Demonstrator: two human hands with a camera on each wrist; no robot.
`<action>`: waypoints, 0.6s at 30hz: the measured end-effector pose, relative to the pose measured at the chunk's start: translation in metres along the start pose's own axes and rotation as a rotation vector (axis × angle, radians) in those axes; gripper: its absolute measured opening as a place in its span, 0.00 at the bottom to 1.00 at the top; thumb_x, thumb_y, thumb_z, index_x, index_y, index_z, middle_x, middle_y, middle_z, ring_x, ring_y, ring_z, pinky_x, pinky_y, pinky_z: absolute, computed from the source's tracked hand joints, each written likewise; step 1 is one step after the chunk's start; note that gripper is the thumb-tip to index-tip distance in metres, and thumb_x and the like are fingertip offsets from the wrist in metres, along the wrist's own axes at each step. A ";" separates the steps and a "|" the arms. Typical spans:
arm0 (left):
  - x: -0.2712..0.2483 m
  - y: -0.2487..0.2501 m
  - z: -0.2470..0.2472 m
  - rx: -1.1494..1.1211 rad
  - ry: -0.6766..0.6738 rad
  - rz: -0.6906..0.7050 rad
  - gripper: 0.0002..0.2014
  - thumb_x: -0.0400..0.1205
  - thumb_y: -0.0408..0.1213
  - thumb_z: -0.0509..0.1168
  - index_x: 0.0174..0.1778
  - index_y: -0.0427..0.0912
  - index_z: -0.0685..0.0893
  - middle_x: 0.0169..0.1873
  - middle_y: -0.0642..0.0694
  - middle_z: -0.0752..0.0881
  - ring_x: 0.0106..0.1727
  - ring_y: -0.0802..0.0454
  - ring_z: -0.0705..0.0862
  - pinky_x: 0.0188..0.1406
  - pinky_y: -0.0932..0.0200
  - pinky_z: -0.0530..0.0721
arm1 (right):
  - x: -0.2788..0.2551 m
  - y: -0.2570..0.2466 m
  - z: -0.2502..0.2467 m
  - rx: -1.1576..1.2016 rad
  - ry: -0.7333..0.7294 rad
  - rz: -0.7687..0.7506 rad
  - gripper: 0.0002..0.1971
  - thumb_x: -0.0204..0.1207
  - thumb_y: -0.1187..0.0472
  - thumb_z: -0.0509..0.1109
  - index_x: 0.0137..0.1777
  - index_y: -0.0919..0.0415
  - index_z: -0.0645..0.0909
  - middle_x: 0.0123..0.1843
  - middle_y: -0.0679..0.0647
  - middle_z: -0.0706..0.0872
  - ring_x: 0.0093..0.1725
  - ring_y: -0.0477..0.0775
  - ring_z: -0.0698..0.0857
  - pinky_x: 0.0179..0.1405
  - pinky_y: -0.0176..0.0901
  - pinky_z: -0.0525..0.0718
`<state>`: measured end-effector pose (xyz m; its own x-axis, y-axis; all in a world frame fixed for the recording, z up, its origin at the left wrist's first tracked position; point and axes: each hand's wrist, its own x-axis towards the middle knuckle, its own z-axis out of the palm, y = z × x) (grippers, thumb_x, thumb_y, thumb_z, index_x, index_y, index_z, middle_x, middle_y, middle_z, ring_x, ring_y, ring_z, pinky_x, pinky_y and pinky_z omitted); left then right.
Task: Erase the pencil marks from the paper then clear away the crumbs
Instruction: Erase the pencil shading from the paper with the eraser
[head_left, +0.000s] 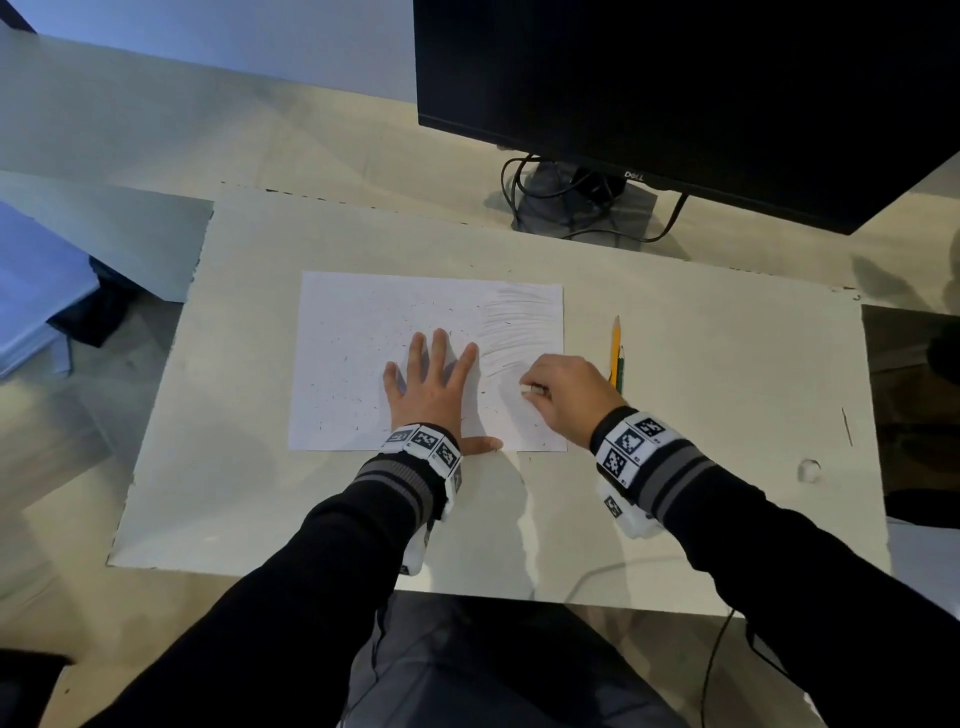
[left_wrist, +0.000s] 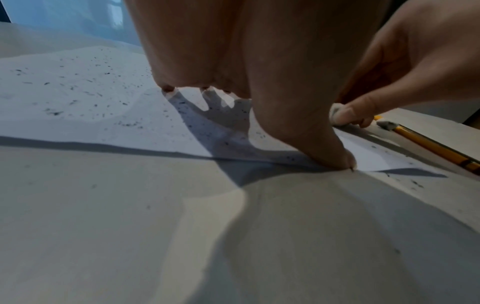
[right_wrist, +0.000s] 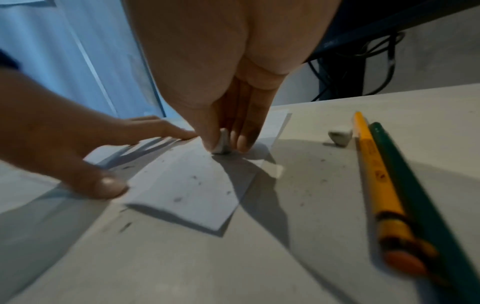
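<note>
Nearest me, my left hand (head_left: 434, 384) lies flat, fingers spread, pinning the paper (head_left: 353, 364) against sliding. My right hand (head_left: 558, 392) pinches the eraser (head_left: 527, 388) onto the sheet, below the remaining pencil marks (head_left: 522, 325); crumbs (head_left: 363, 400) scatter leftward.

An office is suggested: a dark monitor (head_left: 675, 93) with trailing cables (head_left: 566, 208) is set on a pale worktop (head_left: 311, 156).

White rectangular paper sheet (head_left: 363, 358), streaked with grey pencil marks (head_left: 524, 327) at its far right and speckled with dark crumbs (head_left: 358, 332). Small white eraser (right_wrist: 222, 144); yellow wooden pencil (right_wrist: 374, 164) with orange tip beside dark green pencil (right_wrist: 405, 168). Black glossy monitor (head_left: 675, 78); black-and-white checked wrist tags (head_left: 631, 441) over grey-striped black sleeves (head_left: 675, 480).
</note>
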<state>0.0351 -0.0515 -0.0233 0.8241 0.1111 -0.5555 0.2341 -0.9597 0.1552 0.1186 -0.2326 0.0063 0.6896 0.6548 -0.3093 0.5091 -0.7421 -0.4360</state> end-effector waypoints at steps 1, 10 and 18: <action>0.000 0.000 0.000 -0.001 0.000 -0.001 0.64 0.66 0.77 0.67 0.84 0.59 0.31 0.83 0.45 0.27 0.84 0.39 0.27 0.81 0.28 0.39 | -0.004 -0.001 0.002 -0.014 -0.059 -0.020 0.09 0.81 0.62 0.69 0.55 0.61 0.89 0.53 0.53 0.88 0.53 0.55 0.85 0.56 0.50 0.84; 0.000 0.003 0.001 0.027 0.007 -0.010 0.64 0.65 0.78 0.67 0.84 0.59 0.30 0.84 0.44 0.28 0.84 0.37 0.29 0.80 0.27 0.42 | 0.012 -0.010 -0.010 -0.002 -0.020 -0.028 0.09 0.81 0.61 0.69 0.57 0.60 0.89 0.53 0.54 0.87 0.53 0.55 0.84 0.58 0.49 0.83; 0.003 0.005 0.000 0.029 -0.005 0.002 0.64 0.66 0.77 0.67 0.83 0.62 0.28 0.83 0.41 0.27 0.84 0.34 0.29 0.79 0.25 0.43 | 0.011 -0.003 -0.013 -0.049 -0.157 -0.057 0.10 0.82 0.60 0.68 0.58 0.60 0.88 0.56 0.53 0.85 0.55 0.55 0.83 0.59 0.49 0.81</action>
<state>0.0384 -0.0565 -0.0241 0.8221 0.1082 -0.5590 0.2174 -0.9670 0.1326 0.1311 -0.2252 0.0154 0.5722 0.7075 -0.4148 0.5720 -0.7067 -0.4163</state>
